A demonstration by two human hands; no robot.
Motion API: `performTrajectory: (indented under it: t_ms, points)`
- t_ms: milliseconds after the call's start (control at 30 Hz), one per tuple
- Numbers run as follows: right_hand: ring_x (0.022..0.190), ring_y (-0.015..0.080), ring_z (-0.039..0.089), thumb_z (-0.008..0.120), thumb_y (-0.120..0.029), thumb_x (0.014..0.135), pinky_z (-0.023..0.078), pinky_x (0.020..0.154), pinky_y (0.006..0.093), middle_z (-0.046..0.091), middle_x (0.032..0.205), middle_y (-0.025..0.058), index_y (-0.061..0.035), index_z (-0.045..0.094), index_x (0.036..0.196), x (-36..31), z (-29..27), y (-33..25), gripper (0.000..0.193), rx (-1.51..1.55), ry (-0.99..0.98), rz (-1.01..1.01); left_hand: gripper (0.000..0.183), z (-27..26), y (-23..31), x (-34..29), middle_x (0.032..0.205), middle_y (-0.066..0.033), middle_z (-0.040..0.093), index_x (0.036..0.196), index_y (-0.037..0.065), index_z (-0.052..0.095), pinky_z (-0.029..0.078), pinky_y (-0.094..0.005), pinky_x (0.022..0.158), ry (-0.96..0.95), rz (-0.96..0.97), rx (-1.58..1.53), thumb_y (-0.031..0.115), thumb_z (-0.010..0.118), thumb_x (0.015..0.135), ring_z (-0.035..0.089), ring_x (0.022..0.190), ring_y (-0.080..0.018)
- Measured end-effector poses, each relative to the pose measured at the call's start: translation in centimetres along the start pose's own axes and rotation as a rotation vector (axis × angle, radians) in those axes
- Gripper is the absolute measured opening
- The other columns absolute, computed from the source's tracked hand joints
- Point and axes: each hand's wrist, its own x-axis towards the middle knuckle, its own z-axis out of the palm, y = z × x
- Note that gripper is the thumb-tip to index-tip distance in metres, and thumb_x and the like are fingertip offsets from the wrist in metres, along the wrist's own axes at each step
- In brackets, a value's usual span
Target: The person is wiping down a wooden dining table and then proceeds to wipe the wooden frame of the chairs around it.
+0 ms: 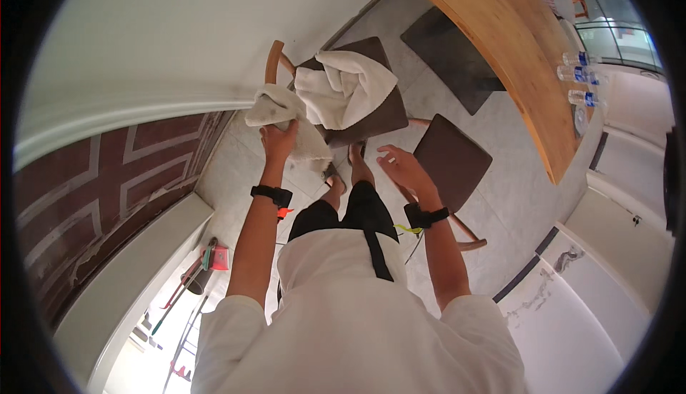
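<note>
My left hand (pixel 279 140) grips a cream-white cloth (pixel 282 108) that hangs from it beside a dark-seated chair (pixel 382 119). A bigger white towel (pixel 350 87) lies crumpled on that chair's seat, just right of the held cloth. My right hand (pixel 404 169) hovers with fingers spread and holds nothing, in front of the chair and next to a second dark chair seat (pixel 450 158). Both wrists wear black bands. My feet show on the pale floor below the towel.
A long wooden table (pixel 514 44) curves along the upper right, with three water bottles (pixel 582 76) near its edge. A dark mat (pixel 450 51) lies under it. A dark red panelled wall (pixel 107 194) stands at the left, and cleaning tools (pixel 196 272) lean at the lower left.
</note>
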Motion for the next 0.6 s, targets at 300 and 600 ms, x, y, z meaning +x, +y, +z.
performTrajectory:
  t_ms: [300, 600]
  points:
    - [0.111, 0.0424, 0.056, 0.064, -0.029, 0.084, 0.046, 0.093, 0.0499, 0.057, 0.116, 0.0247, -0.0086, 0.047, 0.133, 17.8, 3.4, 7.1, 0.055, -0.326, 0.084, 0.085, 0.078, 1.4, 0.2, 1.5, 0.138, -0.0247, 0.046, 0.138, -0.001, 0.043, 0.034, -0.0456, 0.108, 0.045, -0.097, -0.011, 0.029, 0.079, 0.075, 0.043, 0.129, -0.0401]
    - [0.136, 0.0486, 0.028, 0.075, -0.043, 0.075, 0.03, 0.101, 0.0726, 0.026, 0.152, 0.0227, -0.0228, 0.028, 0.15, 27.0, 5.3, 0.2, 0.091, -0.53, 0.074, 0.09, 0.057, -0.1, -1.0, 1.1, 0.141, -0.0173, 0.05, 0.137, 0.002, 0.049, 0.033, -0.0408, 0.11, -0.207, -0.139, -0.215, 0.021, 0.07, 0.087, 0.044, 0.132, -0.032]
